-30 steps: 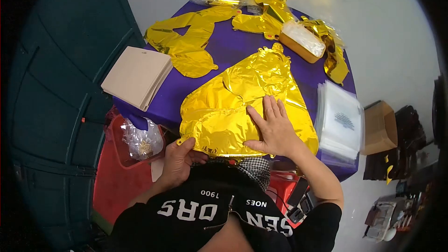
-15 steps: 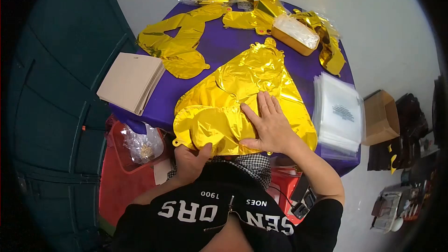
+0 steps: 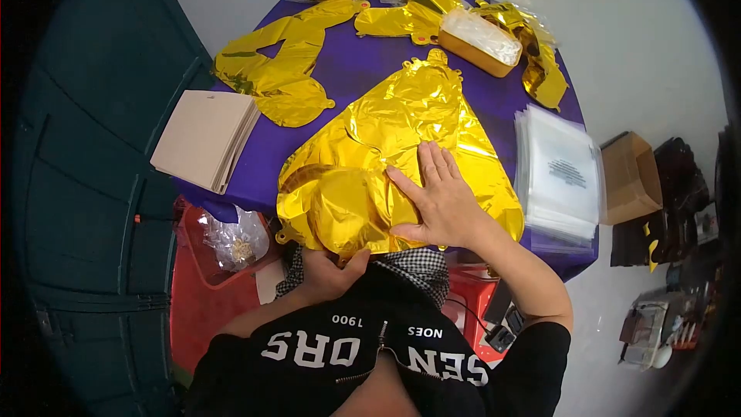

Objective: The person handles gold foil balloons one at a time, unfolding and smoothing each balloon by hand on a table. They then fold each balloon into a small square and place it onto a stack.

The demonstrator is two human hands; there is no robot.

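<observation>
A crumpled, flat gold foil balloon (image 3: 401, 116) lies across the near half of the purple-covered table (image 3: 343, 69), its narrow end pointing away from me. My right hand (image 3: 448, 205) presses flat on the middle of it, fingers spread. At the near edge, my left hand (image 3: 332, 270) pinches the balloon, thumb on top and the other fingers hidden underneath. The foil bulges and folds just above the left hand.
Brown cardboard sheets (image 3: 204, 139) are stacked at the left edge, clear plastic bags (image 3: 556, 177) at the right. More gold foil balloons (image 3: 285, 69) and a yellow box (image 3: 478, 42) lie at the back. A red crate (image 3: 220, 262) stands below left, a carton (image 3: 629, 177) right.
My left hand has shifted slightly right along the near edge, and the balloon's left part has lifted and folded. The right hand keeps its place on the foil. The view has shifted a little.
</observation>
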